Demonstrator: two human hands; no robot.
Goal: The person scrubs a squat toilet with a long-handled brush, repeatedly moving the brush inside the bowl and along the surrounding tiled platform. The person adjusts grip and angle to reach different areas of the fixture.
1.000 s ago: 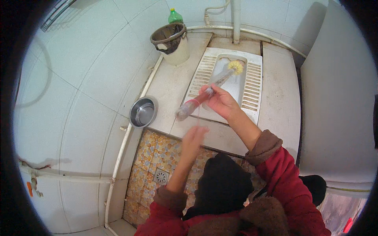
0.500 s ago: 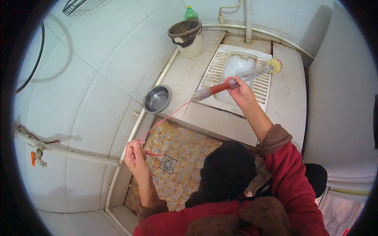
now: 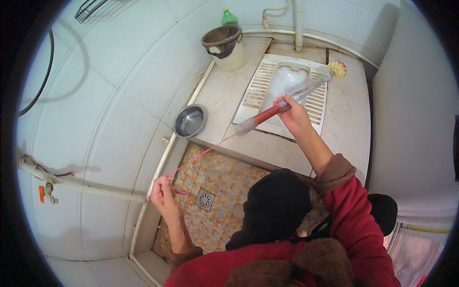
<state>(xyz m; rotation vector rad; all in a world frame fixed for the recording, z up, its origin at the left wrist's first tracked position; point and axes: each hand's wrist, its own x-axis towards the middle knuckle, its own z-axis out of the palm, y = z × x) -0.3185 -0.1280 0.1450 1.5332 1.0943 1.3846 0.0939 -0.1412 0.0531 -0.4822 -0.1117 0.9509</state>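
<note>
My right hand (image 3: pixel 292 115) is closed around the handle of a toilet brush (image 3: pixel 267 114). Its handle is red and partly wrapped in clear plastic, and its round yellow and pink bristle head points to the far right. The brush is held above a white squat toilet (image 3: pixel 282 86). A thin red string (image 3: pixel 210 149) runs from the handle's end down to my left hand (image 3: pixel 166 197), which pinches it. A loose bit of the string hangs beside the left fingers.
A steel basin (image 3: pixel 190 121) stands on the raised step by the left wall pipe. Behind it are a lined waste bin (image 3: pixel 228 55) and a green bottle (image 3: pixel 229 18). A floor drain (image 3: pixel 204 199) lies in the pebble-patterned floor. A tap (image 3: pixel 47 192) juts from the left wall.
The brush has shifted slightly, its bristle head moving a little right and up. The string hangs a little differently, and my left hand has dropped slightly, still pinching it.
</note>
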